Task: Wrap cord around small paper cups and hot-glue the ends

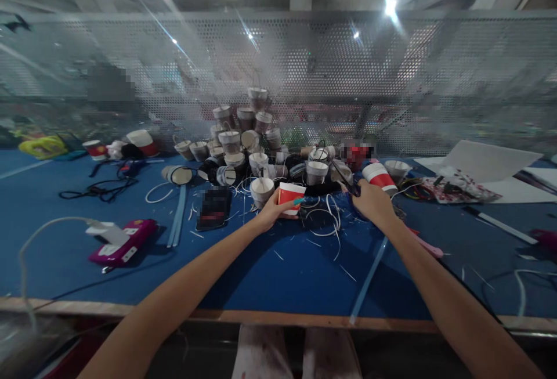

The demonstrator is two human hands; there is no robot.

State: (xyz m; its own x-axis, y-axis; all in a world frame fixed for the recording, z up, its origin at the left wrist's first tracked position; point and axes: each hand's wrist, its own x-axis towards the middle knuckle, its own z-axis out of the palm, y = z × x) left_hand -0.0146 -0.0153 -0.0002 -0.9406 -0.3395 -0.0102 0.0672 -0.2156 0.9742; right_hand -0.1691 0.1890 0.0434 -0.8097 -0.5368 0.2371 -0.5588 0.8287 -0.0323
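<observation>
My left hand (270, 212) is closed around a red and white paper cup (290, 193), held a little above the blue table near the middle. To the right, my right hand (375, 200) grips a pair of scissors (343, 173); their dark blades point up and left toward the pile. Whether the blades are spread is hard to see. Just behind the cup stands a small whitish pot (261, 192) with a thin wire in it. Another red and white cup (380, 179) lies tilted beyond my right hand.
Several small greyish pots (230, 142) are heaped at the back. Thin white strips (322, 231) litter the blue table (278, 286). A purple power strip (126, 244) with a white plug and a dark phone-like object (213, 208) lie left. A pink-handled tool (429, 246) lies right.
</observation>
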